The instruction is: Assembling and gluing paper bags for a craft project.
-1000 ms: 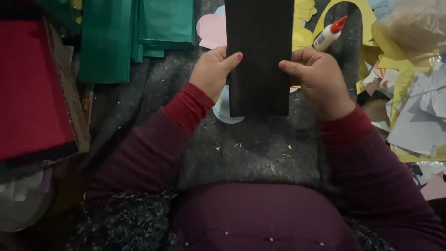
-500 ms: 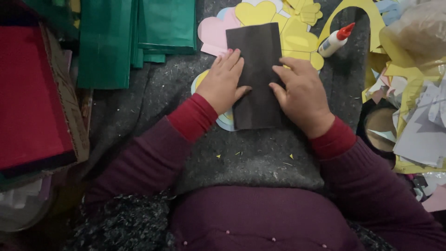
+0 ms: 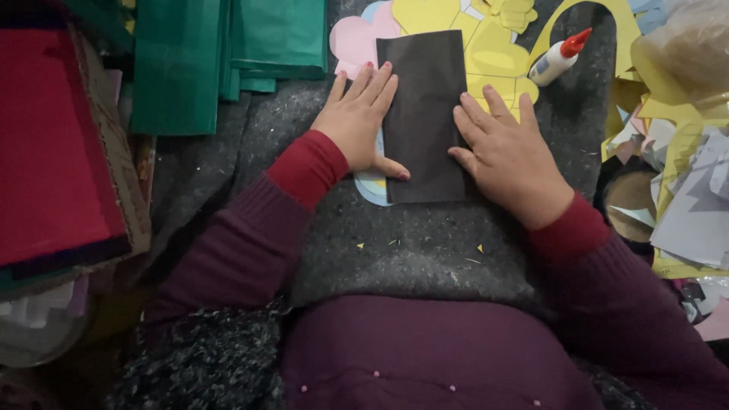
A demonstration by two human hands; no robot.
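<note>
A black rectangular sheet of paper (image 3: 422,114) lies flat on the grey felt surface (image 3: 425,243), on top of pink, yellow and pale blue paper cut-outs (image 3: 448,30). My left hand (image 3: 358,121) rests palm down along the sheet's left edge, with its thumb on the paper. My right hand (image 3: 505,152) presses flat on the sheet's right edge, fingers spread. Neither hand grips anything.
A glue bottle with a red cap (image 3: 558,57) lies at the upper right. Folded green paper (image 3: 220,53) sits at the top left, a red stack (image 3: 53,152) at the left. Loose yellow and grey paper scraps (image 3: 683,175) pile up on the right.
The black sheet, held up in both hands a second ago, has come down flat on the surface. Both hands have opened and now press on its edges.
</note>
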